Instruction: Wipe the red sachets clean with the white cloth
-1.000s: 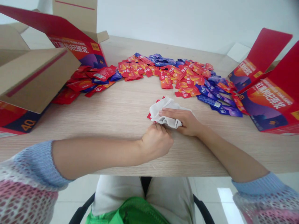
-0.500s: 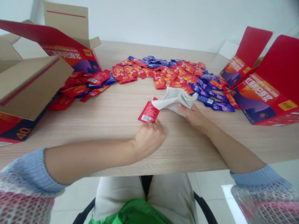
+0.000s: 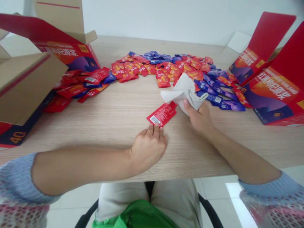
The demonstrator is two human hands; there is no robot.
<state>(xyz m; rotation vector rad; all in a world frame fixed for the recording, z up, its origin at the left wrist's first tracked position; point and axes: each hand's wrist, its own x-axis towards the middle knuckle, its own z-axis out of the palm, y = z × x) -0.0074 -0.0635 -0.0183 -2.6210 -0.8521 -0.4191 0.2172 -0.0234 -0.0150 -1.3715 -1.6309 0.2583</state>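
Note:
A red sachet with a white barcode and small print lies on the table near its middle. The fingertips of my left hand grip its lower edge; the thumb is hidden beneath the hand. To the right, my right hand is closed around a bunched white cloth, its loose end pointing left just above the sachet. Behind the cloth lies a heap of red and orange sachets. Blue-purple sachets lie to the right of the cloth.
Open red cardboard boxes stand on both sides: a near left box, a back left box, a near right box and a back right box. More sachets spill beside the left boxes. The wooden table ends before my lap.
The cloth has come off the red sachet, with my right hand lifting it back and to the right. The sachet now shows fully. My left hand stays at its lower edge.

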